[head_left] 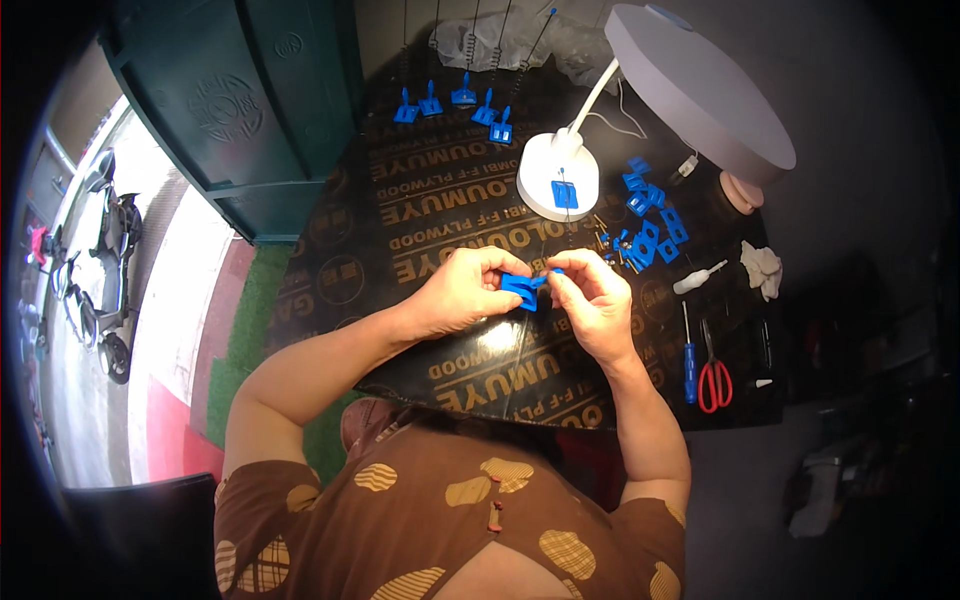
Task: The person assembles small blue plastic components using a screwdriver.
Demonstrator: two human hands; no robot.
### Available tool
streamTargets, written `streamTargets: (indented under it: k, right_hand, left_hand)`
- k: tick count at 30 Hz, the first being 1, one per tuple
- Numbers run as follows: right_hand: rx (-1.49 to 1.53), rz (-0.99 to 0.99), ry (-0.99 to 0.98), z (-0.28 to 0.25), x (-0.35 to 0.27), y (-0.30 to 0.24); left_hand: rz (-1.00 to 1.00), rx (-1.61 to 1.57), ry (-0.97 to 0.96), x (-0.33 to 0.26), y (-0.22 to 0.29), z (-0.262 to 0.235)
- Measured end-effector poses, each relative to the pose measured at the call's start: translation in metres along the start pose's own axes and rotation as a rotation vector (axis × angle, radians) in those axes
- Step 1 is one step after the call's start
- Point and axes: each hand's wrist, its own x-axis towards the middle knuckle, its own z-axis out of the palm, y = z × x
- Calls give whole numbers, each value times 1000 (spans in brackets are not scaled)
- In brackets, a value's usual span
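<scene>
Head view: the left hand (458, 290) pinches a blue plastic block (517, 290) over the near part of the dark tabletop (440, 360); the right hand (602, 308) pinches a small blue piece (556, 271) at the block's right side. Good practice would brace the block firmly and align the piece squarely. The grasp masks their contact; whether they are joined cannot be told.
</scene>
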Motion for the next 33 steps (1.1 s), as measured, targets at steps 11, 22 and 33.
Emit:
streamTargets:
  k: [11, 22, 33]
  right_hand:
    - [-190, -89, -38, 0, 1, -1]
    - [-292, -182, -46, 2, 3, 3]
    - [-295, -191, -66, 3, 4, 5]
  left_hand:
    - [30, -56, -13, -2, 2, 3]
    - [-10, -83, -22, -2, 1, 3]
    - [-39, -125, -21, -1, -3, 4]
